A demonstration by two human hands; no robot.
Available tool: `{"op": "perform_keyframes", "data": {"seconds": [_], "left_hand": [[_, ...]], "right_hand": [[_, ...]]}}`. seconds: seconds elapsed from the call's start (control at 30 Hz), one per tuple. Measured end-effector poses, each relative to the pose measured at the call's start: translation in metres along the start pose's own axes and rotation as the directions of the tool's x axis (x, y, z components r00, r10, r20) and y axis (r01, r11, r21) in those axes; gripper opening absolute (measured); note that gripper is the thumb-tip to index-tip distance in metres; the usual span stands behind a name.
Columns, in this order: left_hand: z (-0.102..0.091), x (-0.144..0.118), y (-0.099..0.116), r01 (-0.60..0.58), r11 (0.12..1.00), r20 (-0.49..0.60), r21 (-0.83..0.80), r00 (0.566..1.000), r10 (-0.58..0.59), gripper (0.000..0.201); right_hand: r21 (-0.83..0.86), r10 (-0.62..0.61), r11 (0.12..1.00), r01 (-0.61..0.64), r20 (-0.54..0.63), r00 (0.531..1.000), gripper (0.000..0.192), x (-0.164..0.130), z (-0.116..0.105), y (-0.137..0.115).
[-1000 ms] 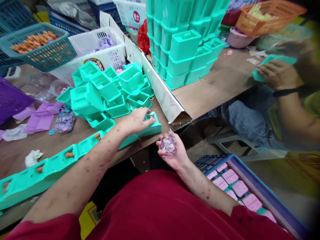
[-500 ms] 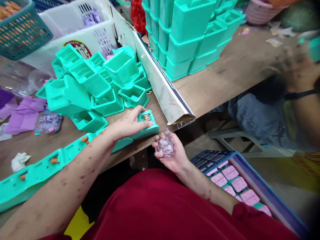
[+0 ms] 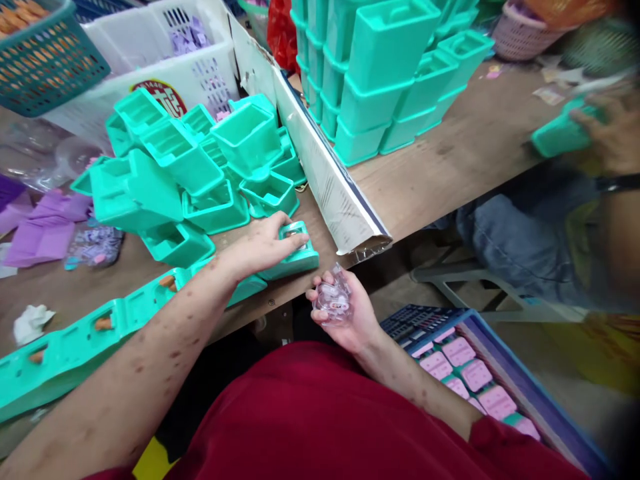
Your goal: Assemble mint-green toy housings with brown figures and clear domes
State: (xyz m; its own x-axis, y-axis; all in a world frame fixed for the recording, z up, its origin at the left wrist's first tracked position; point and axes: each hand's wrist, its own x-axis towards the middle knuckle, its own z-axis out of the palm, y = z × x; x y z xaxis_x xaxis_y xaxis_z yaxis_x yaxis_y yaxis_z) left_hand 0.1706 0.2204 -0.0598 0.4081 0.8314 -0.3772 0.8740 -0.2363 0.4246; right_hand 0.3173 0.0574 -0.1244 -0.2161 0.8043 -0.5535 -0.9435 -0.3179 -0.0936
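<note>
While the left hand lies across the end green plastic case, the right hand holds a bunch of clear plastic pieces just off the table edge.

Hands, 2: left, fingertips over the far side of case, thumb on its window; firm grip or mere pressure, can't tell; right, palm up, fingers curled round the clear pcs; qty n/a, overlapped.

Green cases, row: min. 5, end to end along near table edge, incl. the one under left hand & 1 partly behind the forearm; orange pieces, 3 visible, 1 ea. in 3 cases.

Green trays, loose heap: approx. 10, overlapped, exact no. unclear; beyond the left arm.

Cardboard strip: 1, folded, betw. heap & tall stack of green containers, qty n/a, cut off at top.

Baskets: 1 white basket, 1 red label, purple pcs inside; 1 teal basket, orange pcs inside; 1 pink basket, far R.

Crate, blue: 1, low at R; pink-topped pieces, min. 8.

Misc.: 1 crumpled white tissue; 1 clear bag w/ purple bits; 1 co-worker's hand, blurred, on 1 green piece.
</note>
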Motion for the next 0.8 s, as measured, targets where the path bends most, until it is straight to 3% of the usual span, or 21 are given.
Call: {"op": "perform_keyframes", "data": {"seconds": [0.1,0.17,0.2,0.3,0.4,0.5,0.6,0.7,0.8], "left_hand": [[0.004,-0.018,0.007,-0.078,0.993,-0.188,0.091,0.978,0.094,0.061],[0.003,-0.041,0.012,-0.223,0.972,-0.341,0.075,0.910,0.235,0.058],[0.002,-0.055,0.014,-0.294,0.956,-0.369,0.028,0.885,0.283,0.056],[0.001,-0.097,0.014,-0.385,0.899,-0.240,-0.209,0.911,0.335,0.046],[0.004,-0.125,0.002,-0.354,0.871,-0.129,-0.342,0.935,0.329,0.031],[0.008,-0.139,-0.016,-0.304,0.853,-0.189,-0.425,0.951,0.245,0.031],[0.009,-0.144,-0.031,-0.278,0.780,-0.260,-0.561,0.953,0.153,0.032],[0.007,-0.150,-0.042,-0.279,0.663,-0.285,-0.694,0.953,0.103,0.047],[0.007,-0.160,-0.049,-0.268,0.675,-0.272,-0.688,0.957,0.102,0.048]], "right_hand": [[-0.028,-0.020,0.999,0.019,-0.019,1.000,0.029,-0.005,0.006,0.007],[-0.092,-0.084,0.993,0.079,-0.049,0.995,0.028,-0.009,0.011,0.015],[-0.147,-0.139,0.981,0.129,-0.060,0.989,0.026,-0.010,0.014,0.020],[-0.342,-0.284,0.901,0.266,-0.002,0.959,0.029,-0.016,0.023,0.036],[-0.422,-0.290,0.861,0.285,0.054,0.955,0.036,-0.020,0.032,0.051],[-0.420,-0.163,0.893,0.161,0.030,0.986,0.040,-0.020,0.038,0.061],[-0.401,-0.024,0.915,0.054,0.078,0.997,0.039,-0.017,0.043,0.066],[-0.391,0.011,0.919,0.052,0.158,0.987,0.038,-0.015,0.048,0.067],[-0.437,-0.023,0.893,0.109,0.197,0.980,0.035,-0.016,0.052,0.069]]}}
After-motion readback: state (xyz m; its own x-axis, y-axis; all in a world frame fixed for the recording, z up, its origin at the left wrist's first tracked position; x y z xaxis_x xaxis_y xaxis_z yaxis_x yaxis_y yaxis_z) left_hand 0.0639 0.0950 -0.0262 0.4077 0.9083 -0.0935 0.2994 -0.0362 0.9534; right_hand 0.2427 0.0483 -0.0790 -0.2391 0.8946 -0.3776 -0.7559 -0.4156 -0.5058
